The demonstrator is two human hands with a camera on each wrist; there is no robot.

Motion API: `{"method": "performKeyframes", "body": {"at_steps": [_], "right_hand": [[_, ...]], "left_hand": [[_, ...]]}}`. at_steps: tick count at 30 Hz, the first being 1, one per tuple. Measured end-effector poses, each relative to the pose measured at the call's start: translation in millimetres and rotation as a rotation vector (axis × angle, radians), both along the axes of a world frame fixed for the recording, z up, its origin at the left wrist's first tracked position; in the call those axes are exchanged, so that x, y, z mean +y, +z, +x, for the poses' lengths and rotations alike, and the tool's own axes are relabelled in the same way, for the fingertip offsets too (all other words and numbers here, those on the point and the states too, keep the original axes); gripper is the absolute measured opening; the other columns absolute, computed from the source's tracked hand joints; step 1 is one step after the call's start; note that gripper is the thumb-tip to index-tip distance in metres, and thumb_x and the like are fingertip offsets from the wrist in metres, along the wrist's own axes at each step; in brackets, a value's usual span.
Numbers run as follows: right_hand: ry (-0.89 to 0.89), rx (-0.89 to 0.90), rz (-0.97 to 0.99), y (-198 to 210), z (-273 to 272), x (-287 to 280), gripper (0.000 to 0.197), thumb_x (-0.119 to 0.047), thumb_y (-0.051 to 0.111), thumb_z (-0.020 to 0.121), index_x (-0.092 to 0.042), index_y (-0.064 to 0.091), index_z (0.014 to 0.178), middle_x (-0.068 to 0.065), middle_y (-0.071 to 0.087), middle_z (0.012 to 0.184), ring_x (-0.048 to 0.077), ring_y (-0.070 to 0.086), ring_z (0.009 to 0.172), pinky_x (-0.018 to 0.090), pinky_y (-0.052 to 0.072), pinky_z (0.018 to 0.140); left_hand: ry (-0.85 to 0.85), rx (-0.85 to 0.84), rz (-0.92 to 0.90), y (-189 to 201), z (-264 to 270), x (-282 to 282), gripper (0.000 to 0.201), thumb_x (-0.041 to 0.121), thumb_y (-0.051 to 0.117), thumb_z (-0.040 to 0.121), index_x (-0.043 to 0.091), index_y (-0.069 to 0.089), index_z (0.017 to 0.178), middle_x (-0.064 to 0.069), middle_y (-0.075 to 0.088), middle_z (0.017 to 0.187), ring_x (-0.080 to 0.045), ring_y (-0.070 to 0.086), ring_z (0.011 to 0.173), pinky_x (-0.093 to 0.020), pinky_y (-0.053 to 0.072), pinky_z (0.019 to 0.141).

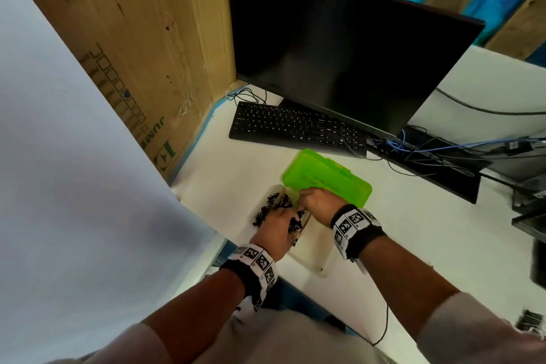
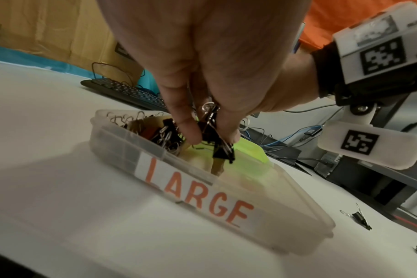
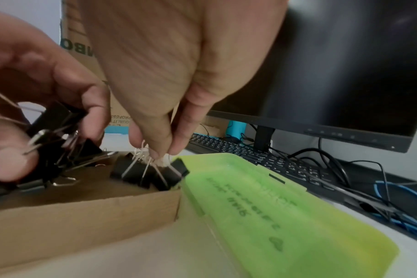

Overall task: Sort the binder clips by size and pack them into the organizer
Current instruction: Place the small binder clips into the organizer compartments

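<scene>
A translucent organizer labelled LARGE lies on the white table, its green lid swung open at the far side. A cardboard divider splits the inside. My left hand hangs above the tray and pinches a bunch of black binder clips by their wire handles. My right hand reaches down into the far corner by the lid and pinches the handles of black binder clips standing there. Several more clips fill the organizer's far section. In the head view both hands meet over the tray.
A black keyboard and a dark monitor stand behind the organizer. A large cardboard box walls the left side. Tangled cables lie to the right. Loose binder clips lie on the table beside the tray.
</scene>
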State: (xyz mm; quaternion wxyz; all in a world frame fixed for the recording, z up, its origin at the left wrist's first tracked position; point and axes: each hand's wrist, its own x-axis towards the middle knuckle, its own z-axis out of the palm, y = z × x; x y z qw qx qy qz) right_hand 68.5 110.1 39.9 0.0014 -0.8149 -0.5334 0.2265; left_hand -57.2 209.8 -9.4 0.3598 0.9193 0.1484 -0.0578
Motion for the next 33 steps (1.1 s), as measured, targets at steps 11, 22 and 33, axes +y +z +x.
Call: {"method": "performKeyframes", "body": {"at_steps": [11,22,33], "right_hand": [[-0.318,0.308,0.129,-16.8,-17.6,-26.0,0.053,-0.011,0.076,0.073,-0.018,0.056,0.121,0.002,0.06,0.115,0.017,0.057,0.099,0.022,0.042,0.081],[-0.473,0.3,0.272,-29.5,-36.6,-17.0,0.047,-0.011,0.068,0.076,-0.015,0.054,0.121,0.008,0.056,0.116,0.023,0.055,0.105,0.015,0.035,0.082],[-0.424,0.326,0.223,-20.2,-29.1,-25.8,0.048,-0.005,0.064,0.073,-0.021,0.061,0.119,0.004,0.063,0.113,0.009,0.05,0.085,0.02,0.041,0.077]], "left_hand": [[0.105,-0.034,-0.047,4.4,12.2,1.4,0.033,0.019,0.071,0.078,0.013,0.057,0.107,-0.009,0.063,0.11,-0.024,0.062,0.098,-0.03,0.049,0.086],[0.136,-0.043,-0.168,12.0,12.9,8.6,0.036,0.016,0.072,0.079,0.013,0.056,0.111,-0.006,0.067,0.106,-0.017,0.063,0.09,-0.025,0.049,0.081],[0.036,0.028,-0.105,15.1,6.1,14.3,0.031,0.017,0.07,0.081,0.009,0.059,0.109,-0.011,0.069,0.098,-0.023,0.064,0.089,-0.031,0.051,0.081]]}}
